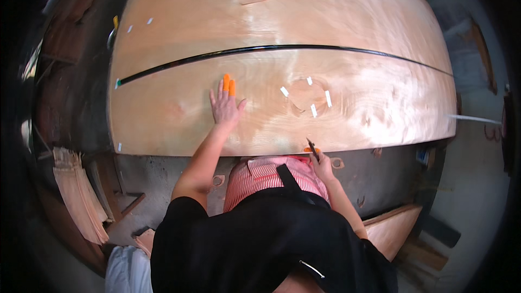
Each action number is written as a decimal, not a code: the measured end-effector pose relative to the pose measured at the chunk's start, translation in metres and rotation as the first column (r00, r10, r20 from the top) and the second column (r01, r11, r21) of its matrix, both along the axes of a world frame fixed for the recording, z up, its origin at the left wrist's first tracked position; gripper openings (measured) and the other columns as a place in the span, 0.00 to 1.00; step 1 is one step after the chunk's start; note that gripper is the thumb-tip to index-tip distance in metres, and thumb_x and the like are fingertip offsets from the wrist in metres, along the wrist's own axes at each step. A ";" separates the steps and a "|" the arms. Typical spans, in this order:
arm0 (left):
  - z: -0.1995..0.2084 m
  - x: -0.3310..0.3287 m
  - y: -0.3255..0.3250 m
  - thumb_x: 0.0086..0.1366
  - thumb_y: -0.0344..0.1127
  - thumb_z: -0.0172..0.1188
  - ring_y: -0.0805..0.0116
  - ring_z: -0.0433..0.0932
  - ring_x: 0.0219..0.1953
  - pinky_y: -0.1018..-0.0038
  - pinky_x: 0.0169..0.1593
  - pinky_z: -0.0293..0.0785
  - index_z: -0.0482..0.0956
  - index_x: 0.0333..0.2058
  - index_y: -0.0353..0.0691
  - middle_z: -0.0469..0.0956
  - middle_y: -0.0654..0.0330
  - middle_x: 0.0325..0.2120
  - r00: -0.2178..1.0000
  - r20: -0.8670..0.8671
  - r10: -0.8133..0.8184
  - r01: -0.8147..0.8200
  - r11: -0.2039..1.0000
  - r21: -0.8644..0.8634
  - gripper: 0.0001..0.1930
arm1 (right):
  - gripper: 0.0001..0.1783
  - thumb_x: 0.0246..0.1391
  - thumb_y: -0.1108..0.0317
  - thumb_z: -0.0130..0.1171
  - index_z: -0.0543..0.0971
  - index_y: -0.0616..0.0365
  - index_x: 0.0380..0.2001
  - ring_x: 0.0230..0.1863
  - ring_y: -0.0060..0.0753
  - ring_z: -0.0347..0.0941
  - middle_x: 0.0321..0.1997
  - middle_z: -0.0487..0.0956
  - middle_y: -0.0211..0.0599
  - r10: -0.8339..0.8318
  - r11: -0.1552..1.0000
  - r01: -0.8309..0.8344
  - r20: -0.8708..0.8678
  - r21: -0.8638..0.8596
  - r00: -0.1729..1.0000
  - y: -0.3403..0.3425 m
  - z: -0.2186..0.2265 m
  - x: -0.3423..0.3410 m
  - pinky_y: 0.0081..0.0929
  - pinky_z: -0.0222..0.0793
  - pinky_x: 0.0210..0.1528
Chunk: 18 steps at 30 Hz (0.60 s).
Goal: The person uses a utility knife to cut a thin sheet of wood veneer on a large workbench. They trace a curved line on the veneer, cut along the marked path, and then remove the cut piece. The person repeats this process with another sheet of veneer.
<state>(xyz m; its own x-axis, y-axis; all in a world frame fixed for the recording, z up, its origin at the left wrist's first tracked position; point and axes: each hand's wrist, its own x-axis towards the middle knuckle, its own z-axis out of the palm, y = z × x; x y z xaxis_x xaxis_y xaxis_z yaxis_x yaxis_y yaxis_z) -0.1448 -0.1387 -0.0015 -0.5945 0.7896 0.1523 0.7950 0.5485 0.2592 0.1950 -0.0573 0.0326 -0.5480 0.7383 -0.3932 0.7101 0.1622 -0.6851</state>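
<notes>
A large sheet of pale wood veneer or plywood (179, 125) spreads out in front of me. My left hand (226, 107) lies flat on it, fingers spread, with orange covers on two fingertips. Near the sheet's front edge my right hand (322, 166) is closed around a slim dark pointed tool (312, 148), its tip upward; whether it is a knife or a pen I cannot tell. An orange cover shows on that hand too. Between and beyond the hands, short white tape pieces (284, 91) surround a rounded patch (307, 95) in the wood.
A long thin black strip (271, 48) crosses the sheet beyond my hands. More small tape pieces (150, 21) sit toward the left. Stacked veneer strips (81, 201) stand at lower left, beside a pale cloth or bag (128, 270). A wooden panel (395, 230) leans at lower right. Wood offcuts (337, 163) lie below the edge.
</notes>
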 end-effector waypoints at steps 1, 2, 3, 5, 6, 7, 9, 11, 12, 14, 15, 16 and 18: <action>-0.001 -0.006 -0.010 0.51 0.54 0.51 0.63 0.46 0.60 0.55 0.59 0.36 0.55 0.53 0.35 0.53 0.54 0.56 0.999 0.009 -0.040 0.040 0.999 -0.013 0.37 | 0.09 0.51 0.68 0.48 0.71 0.64 0.27 0.18 0.21 0.66 0.15 0.72 0.35 -0.040 0.996 0.032 -0.101 -0.086 0.994 -0.010 -0.013 -0.002 0.22 0.60 0.20; -0.001 -0.010 -0.020 0.51 0.55 0.50 0.63 0.45 0.60 0.56 0.59 0.36 0.53 0.54 0.35 0.53 0.54 0.56 0.997 0.019 -0.080 0.081 0.996 -0.027 0.38 | 0.08 0.51 0.69 0.48 0.72 0.64 0.29 0.19 0.22 0.67 0.15 0.72 0.35 0.047 0.998 -0.050 -0.073 -0.036 0.996 -0.017 -0.020 0.000 0.22 0.61 0.21; 0.000 -0.014 -0.026 0.51 0.56 0.49 0.63 0.44 0.60 0.56 0.59 0.35 0.51 0.55 0.35 0.52 0.53 0.56 0.991 0.029 -0.129 0.130 0.991 -0.033 0.39 | 0.08 0.51 0.70 0.48 0.72 0.64 0.31 0.19 0.22 0.67 0.15 0.71 0.36 0.093 0.995 -0.093 -0.017 -0.040 0.996 -0.021 -0.009 -0.010 0.22 0.61 0.22; 0.002 -0.009 -0.034 0.51 0.59 0.47 0.63 0.43 0.60 0.56 0.60 0.34 0.50 0.56 0.35 0.53 0.53 0.56 0.991 0.037 -0.129 0.133 0.985 -0.114 0.41 | 0.09 0.49 0.72 0.48 0.71 0.63 0.34 0.19 0.25 0.67 0.16 0.71 0.37 0.196 0.981 -0.196 0.000 0.003 0.981 -0.030 -0.020 -0.010 0.22 0.62 0.23; 0.002 -0.002 -0.033 0.51 0.60 0.46 0.63 0.43 0.61 0.56 0.60 0.33 0.50 0.56 0.35 0.53 0.53 0.56 0.992 0.042 -0.122 0.127 0.982 -0.141 0.42 | 0.08 0.49 0.72 0.48 0.71 0.62 0.34 0.19 0.26 0.68 0.16 0.72 0.36 0.233 0.972 -0.231 -0.041 0.035 0.972 -0.030 -0.008 -0.018 0.22 0.62 0.24; 0.003 0.001 -0.034 0.51 0.61 0.46 0.63 0.42 0.61 0.56 0.60 0.33 0.50 0.56 0.34 0.53 0.53 0.55 0.991 0.042 -0.129 0.134 0.978 -0.159 0.42 | 0.09 0.49 0.72 0.47 0.71 0.62 0.34 0.19 0.26 0.68 0.16 0.72 0.36 0.251 0.968 -0.250 -0.050 0.039 0.967 -0.026 -0.005 -0.023 0.22 0.62 0.24; 0.001 0.014 -0.043 0.50 0.62 0.45 0.63 0.42 0.61 0.56 0.60 0.32 0.51 0.55 0.34 0.53 0.54 0.55 0.988 0.048 -0.144 0.151 0.968 -0.203 0.43 | 0.09 0.49 0.72 0.47 0.71 0.61 0.35 0.20 0.26 0.69 0.17 0.73 0.36 0.282 0.959 -0.280 -0.049 0.042 0.958 -0.020 -0.005 -0.033 0.21 0.63 0.25; -0.004 0.027 -0.055 0.49 0.63 0.46 0.63 0.41 0.61 0.55 0.60 0.31 0.53 0.55 0.33 0.54 0.54 0.55 0.979 0.038 -0.203 0.206 0.957 -0.205 0.43 | 0.09 0.49 0.72 0.47 0.71 0.61 0.35 0.21 0.26 0.70 0.18 0.73 0.36 0.294 0.955 -0.292 -0.049 0.042 0.955 -0.012 -0.012 -0.043 0.21 0.63 0.25; -0.001 0.031 -0.059 0.48 0.63 0.47 0.62 0.41 0.61 0.55 0.60 0.31 0.54 0.54 0.33 0.54 0.53 0.54 0.968 0.060 -0.243 0.250 0.934 -0.254 0.43 | 0.09 0.49 0.72 0.47 0.71 0.61 0.35 0.21 0.26 0.70 0.18 0.74 0.35 0.286 0.957 -0.283 -0.045 0.063 0.957 -0.009 -0.018 -0.047 0.21 0.63 0.25; -0.008 0.039 -0.069 0.47 0.64 0.47 0.61 0.41 0.61 0.54 0.60 0.33 0.55 0.54 0.33 0.54 0.53 0.55 0.952 0.109 -0.286 0.302 0.938 -0.172 0.44 | 0.08 0.49 0.72 0.47 0.71 0.61 0.34 0.21 0.26 0.70 0.18 0.74 0.34 0.273 0.959 -0.267 -0.055 0.095 0.960 -0.012 -0.032 -0.057 0.21 0.63 0.25; -0.007 0.044 -0.074 0.48 0.64 0.47 0.62 0.43 0.60 0.55 0.60 0.34 0.56 0.53 0.34 0.53 0.53 0.55 0.943 0.087 -0.321 0.332 0.927 -0.174 0.43 | 0.08 0.49 0.72 0.47 0.72 0.61 0.33 0.21 0.25 0.70 0.18 0.74 0.34 0.236 0.971 -0.232 -0.062 0.059 0.970 -0.021 -0.027 -0.064 0.21 0.63 0.26; -0.007 0.044 -0.078 0.49 0.63 0.46 0.63 0.45 0.60 0.56 0.60 0.34 0.57 0.53 0.34 0.53 0.53 0.55 0.931 0.083 -0.356 0.365 0.915 -0.173 0.41 | 0.08 0.48 0.71 0.47 0.72 0.60 0.32 0.21 0.26 0.70 0.18 0.74 0.34 0.206 0.978 -0.204 -0.074 0.042 0.976 -0.028 -0.028 -0.068 0.22 0.64 0.26; -0.015 0.035 -0.087 0.49 0.60 0.49 0.61 0.47 0.59 0.56 0.59 0.37 0.58 0.53 0.35 0.54 0.52 0.55 0.921 0.080 -0.380 0.386 0.918 -0.087 0.39 | 0.07 0.48 0.69 0.48 0.73 0.57 0.30 0.21 0.29 0.71 0.18 0.74 0.34 0.143 0.990 -0.144 -0.094 -0.001 0.985 -0.043 -0.038 -0.063 0.24 0.65 0.25</action>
